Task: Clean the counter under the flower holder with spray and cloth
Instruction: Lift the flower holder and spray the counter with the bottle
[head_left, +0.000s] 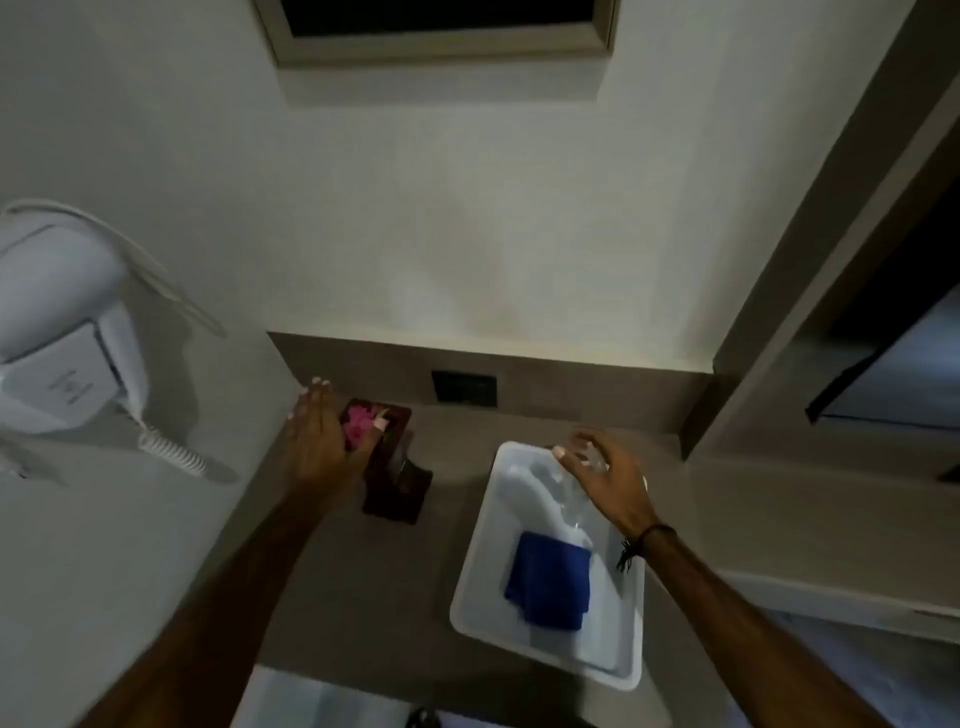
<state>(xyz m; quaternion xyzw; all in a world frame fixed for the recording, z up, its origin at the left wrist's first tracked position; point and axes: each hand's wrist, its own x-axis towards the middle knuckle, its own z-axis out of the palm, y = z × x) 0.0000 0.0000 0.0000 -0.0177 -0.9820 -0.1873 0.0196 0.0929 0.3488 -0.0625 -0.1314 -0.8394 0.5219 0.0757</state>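
Note:
A dark wooden flower holder (397, 486) with pink flowers (358, 423) in its top stands on the brown counter (374, 582) at the back left. My left hand (324, 441) reaches over it, fingers spread around the top, thumb across the flowers; whether it grips is unclear. To the right lies a white tray (478, 587) with a clear spray bottle (540, 499) lying in it and a folded blue cloth (550, 579) at the bottle's near end. My right hand (605, 480) hovers open over the bottle's far end.
A white wall-mounted hair dryer (62, 332) with a coiled cord hangs on the left wall. A dark socket plate (464, 388) sits in the backsplash behind the holder. A wall panel and shelf (810, 467) close off the right side.

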